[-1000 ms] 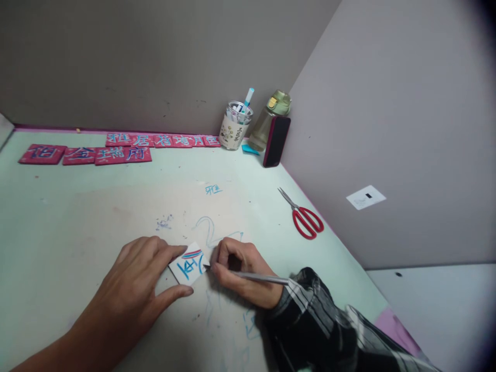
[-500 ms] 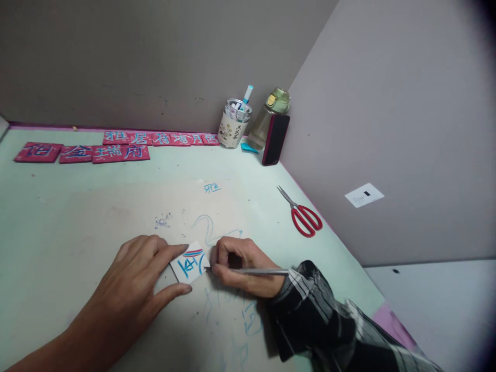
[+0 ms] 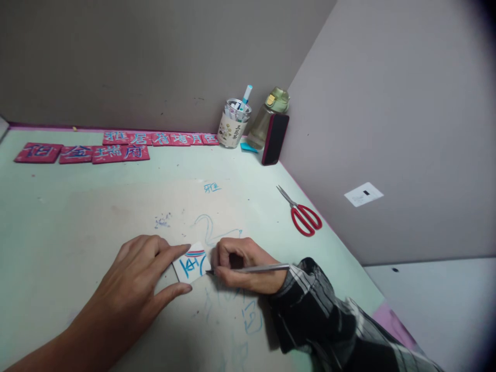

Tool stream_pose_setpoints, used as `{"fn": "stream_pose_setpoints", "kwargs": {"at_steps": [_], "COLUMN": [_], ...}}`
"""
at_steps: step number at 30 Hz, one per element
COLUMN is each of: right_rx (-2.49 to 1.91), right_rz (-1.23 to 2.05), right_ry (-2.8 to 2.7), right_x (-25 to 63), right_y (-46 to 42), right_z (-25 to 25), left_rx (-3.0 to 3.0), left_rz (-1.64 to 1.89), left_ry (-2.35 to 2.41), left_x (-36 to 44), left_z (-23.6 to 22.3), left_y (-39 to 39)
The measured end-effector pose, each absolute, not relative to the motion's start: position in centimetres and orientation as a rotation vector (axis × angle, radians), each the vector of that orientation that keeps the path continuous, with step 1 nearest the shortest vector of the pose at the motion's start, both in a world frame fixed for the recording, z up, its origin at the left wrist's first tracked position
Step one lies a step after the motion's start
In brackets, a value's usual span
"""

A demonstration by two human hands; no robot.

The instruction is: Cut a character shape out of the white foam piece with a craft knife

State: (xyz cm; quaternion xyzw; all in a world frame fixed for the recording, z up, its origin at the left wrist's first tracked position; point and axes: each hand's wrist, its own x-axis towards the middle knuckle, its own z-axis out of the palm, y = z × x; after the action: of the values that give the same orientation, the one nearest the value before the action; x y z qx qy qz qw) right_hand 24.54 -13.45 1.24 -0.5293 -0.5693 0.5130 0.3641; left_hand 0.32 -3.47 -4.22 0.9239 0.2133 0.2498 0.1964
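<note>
The white card [image 3: 189, 269], marked in blue and red, lies between the hands, the left hand [image 3: 134, 281] pinching its edges with thumb and forefinger from the left. Just right of it, the right hand [image 3: 256, 254] grips a slim silver tool [image 3: 267, 268], tip at the card's edge. Far off, a labelled jar [image 3: 229, 132] holds upright pens [image 3: 246, 95]; right of it stands a green bottle [image 3: 260, 126], contents unclear.

one head-worn view — facing forward and down, close over the tabletop [image 3: 201, 165]
</note>
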Motion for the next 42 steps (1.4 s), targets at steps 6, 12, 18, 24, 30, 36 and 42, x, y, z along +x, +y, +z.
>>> {"fn": "stream_pose_setpoints", "kwargs": {"at_steps": [6, 12, 18, 24, 30, 36, 42], "right_rx": [-1.352, -1.264, -1.176, -1.311, -1.393, -1.495, -1.501], "right_rz": [1.338, 1.186, 1.392, 1.364, 1.217, 1.039, 0.994], "right_ry": [-1.485, -1.765, -1.548, -1.328, -1.179, -1.298, -1.337], "right_x": [24.8, 24.6, 25.5, 25.3, 24.2, 23.4, 23.0], "right_y": [-13.4, -13.4, -13.3, -13.3, -13.3, -13.5, -13.8], "right_z": [1.4, 1.4, 0.9, 1.0, 0.4, 0.2, -0.2], "left_rx": [2.627, 2.572, 2.587, 2.52, 2.391, 2.351, 2.372], "left_rz": [0.681, 0.676, 0.602, 0.5, 0.367, 0.455, 0.522], "left_ry": [0.576, 0.619, 0.647, 0.6, 0.68, 0.783, 0.79], "left_x": [0.2, 0.3, 0.2, 1.7, 2.7, 2.7, 2.8], "left_z": [-4.2, -4.2, -3.8, -1.3, -0.3, -0.9, -1.6], "left_y": [-3.2, -3.1, -2.8, -4.2, -5.4, -6.1, -6.0]}}
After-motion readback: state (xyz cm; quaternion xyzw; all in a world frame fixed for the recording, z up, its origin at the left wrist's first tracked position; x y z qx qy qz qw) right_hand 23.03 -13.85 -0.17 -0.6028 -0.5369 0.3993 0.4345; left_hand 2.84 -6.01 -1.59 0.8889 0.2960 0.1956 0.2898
